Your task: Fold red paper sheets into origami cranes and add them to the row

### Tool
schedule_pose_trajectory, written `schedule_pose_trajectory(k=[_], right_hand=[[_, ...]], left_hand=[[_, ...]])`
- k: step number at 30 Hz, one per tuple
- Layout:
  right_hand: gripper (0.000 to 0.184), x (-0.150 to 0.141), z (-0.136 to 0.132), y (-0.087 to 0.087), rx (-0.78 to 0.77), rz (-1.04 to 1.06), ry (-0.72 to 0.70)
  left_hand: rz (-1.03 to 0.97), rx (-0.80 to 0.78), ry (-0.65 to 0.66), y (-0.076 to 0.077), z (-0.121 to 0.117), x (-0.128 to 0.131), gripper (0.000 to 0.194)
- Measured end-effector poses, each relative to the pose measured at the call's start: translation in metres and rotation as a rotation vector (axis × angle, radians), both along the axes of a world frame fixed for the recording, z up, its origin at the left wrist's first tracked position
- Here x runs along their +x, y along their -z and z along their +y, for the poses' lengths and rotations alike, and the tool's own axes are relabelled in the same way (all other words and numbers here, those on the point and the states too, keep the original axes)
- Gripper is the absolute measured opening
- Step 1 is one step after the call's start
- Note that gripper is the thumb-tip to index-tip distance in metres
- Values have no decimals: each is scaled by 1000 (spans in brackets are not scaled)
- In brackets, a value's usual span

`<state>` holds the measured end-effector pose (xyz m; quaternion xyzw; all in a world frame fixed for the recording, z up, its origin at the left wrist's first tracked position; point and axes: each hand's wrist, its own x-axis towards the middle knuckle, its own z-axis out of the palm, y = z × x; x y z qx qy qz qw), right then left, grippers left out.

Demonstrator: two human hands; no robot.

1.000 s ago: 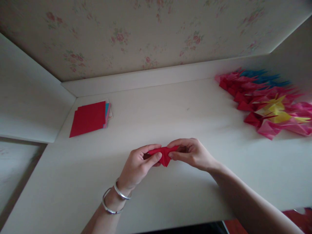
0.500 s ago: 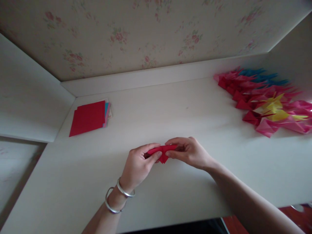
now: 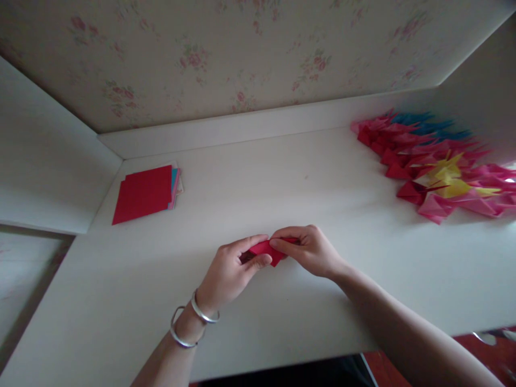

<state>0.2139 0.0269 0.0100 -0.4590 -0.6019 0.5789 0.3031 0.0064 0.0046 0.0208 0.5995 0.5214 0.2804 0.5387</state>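
Observation:
Between my two hands, over the near middle of the white desk, is a small folded piece of red origami paper. My left hand grips its left side, with the thumb below and the fingers along the top edge. My right hand pinches it at the upper middle and right, thumb in front and forefinger along the top. A short point of the paper hangs down between the thumbs. Its back and both ends are partly covered by my fingers.
At the left lies a stack of square paper, red on top with blue and pink edges showing. Many folded paper cranes in pink, red, yellow and blue crowd the right end. A low ledge runs along the flowered wall.
My right thumb has moved up and inward to the top middle of the red paper. The paper now tilts down to the right, and its centre fold looks different.

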Motion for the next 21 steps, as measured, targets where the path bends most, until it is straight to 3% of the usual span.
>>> schedule_pose_trajectory(k=[16,21], right_hand=[[28,2,2,-6,9,20,-73],[31,2,2,-3,26,-28,-69]], left_hand=[[-92,-143,-70,-4,3,-5,28],[12,-25,-41,-1,1,-2,27]])
